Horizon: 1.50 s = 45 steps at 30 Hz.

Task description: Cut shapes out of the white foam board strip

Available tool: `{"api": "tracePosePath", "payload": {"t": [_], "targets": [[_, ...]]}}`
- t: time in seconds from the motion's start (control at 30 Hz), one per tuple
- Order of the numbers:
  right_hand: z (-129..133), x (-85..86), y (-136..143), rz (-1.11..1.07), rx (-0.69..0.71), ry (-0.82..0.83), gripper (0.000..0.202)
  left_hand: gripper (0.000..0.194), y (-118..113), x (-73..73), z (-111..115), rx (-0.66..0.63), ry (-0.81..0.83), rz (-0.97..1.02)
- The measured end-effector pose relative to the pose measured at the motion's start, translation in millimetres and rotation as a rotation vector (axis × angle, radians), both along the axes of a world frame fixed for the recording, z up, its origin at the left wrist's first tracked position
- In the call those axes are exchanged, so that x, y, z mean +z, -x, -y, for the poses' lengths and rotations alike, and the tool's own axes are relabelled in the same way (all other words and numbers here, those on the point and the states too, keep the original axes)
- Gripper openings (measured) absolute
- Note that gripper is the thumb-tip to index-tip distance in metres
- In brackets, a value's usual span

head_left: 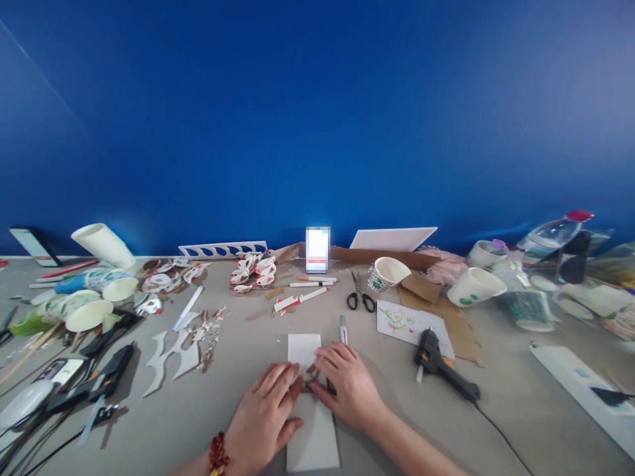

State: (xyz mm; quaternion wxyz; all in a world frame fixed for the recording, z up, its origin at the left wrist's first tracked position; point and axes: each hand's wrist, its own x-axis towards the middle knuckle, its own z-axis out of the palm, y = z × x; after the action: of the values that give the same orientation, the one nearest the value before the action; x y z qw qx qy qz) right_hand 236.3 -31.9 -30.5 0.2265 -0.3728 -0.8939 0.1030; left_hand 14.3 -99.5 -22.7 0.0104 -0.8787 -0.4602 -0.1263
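A long white board strip [312, 436] lies lengthwise on the table before me. My left hand [268, 413] rests on its left side, fingers stretched out and thumb apart, holding nothing that shows. From the right, my right hand [350, 390] reaches over the strip with fingers spread and slightly bent. Small brown scraps [311, 378], possibly cardboard, lie on the strip between both hands' fingertips, partly covered by them. Just beyond my right knuckles is a utility knife [343, 327], its lower part hidden by that hand.
Black scissors [361, 297], pens [315, 283] and a paper cup [389, 272] lie ahead. A hot glue gun [439, 363] with a cord is to the right. White cut-out offcuts [173, 357] and another black glue gun [106, 377] are left. A blurred phone [317, 250] stands at the wall.
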Motion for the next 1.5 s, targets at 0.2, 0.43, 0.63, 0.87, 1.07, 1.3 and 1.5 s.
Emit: {"api": "tracePosePath", "payload": {"t": [0.2,0.43,0.63,0.87,1.07,1.3,1.5], "targets": [[0.2,3.4,0.2,0.033,0.003,0.059,0.021,0.050,5.0,6.3,-12.4,-0.156,0.009,-0.057],[0.5,2.9,-1.5,0.030,0.005,0.122,0.023,0.053,-4.5,14.5,-20.2,-0.138,0.089,-0.034],[0.7,3.6,0.0,0.035,0.006,0.106,0.022,0.043,-13.2,12.3,-24.5,-0.107,0.102,-0.040],[2.8,3.2,0.6,0.054,-0.007,0.080,0.024,0.045,-17.4,10.9,-26.3,-0.139,0.064,-0.030],[10.0,22.7,-0.7,0.115,-0.015,0.105,0.029,0.045,-18.1,6.4,-26.4,-0.139,0.046,-0.004],[60.0,42.5,-51.7,0.014,-0.343,0.071,0.012,0.049,-14.1,1.8,-29.8,-0.181,0.002,-0.010],[74.7,14.2,-73.0,0.086,-0.437,0.123,0.016,0.046,-14.1,7.5,-29.8,-0.190,0.015,-0.004]]}}
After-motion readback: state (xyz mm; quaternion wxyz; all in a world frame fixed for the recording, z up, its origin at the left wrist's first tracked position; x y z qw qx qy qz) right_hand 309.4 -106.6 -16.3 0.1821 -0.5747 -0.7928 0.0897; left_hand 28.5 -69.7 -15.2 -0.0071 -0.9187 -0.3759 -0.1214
